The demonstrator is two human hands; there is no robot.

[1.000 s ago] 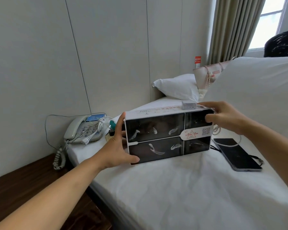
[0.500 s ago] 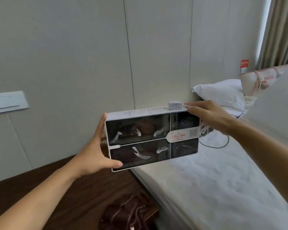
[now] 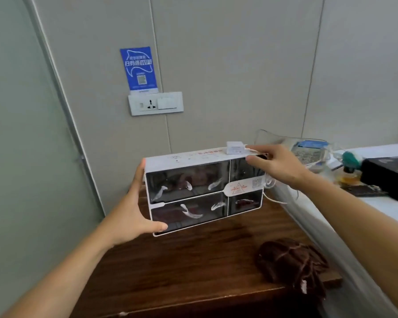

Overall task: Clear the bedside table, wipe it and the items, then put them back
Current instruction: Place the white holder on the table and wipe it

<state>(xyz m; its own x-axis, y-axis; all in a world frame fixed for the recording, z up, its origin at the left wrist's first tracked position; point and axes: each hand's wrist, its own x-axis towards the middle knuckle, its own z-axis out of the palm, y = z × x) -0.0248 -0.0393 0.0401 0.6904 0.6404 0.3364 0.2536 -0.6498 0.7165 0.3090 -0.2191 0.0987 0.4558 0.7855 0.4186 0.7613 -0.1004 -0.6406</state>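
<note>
I hold a white vending box (image 3: 202,191) with dark glass compartments over the back of the dark wooden bedside table (image 3: 193,267). My left hand (image 3: 133,216) grips its left end, thumb under the lower front corner. My right hand (image 3: 278,166) grips its upper right corner. A small white adapter (image 3: 234,148) sits on the box top, and its white cord (image 3: 276,198) trails off to the right. A dark brown cloth (image 3: 292,265) lies crumpled on the table's right front part.
On the white bed (image 3: 377,216) at right lie a telephone (image 3: 308,152), a green-capped bottle (image 3: 349,161) and a black box (image 3: 388,177). A wall socket plate (image 3: 155,103) and a blue sticker (image 3: 138,68) are above the table.
Both hands have carried the box from the bed leftward to above the bedside table. My view has swung left with it, bringing the socket and sticker into sight.
</note>
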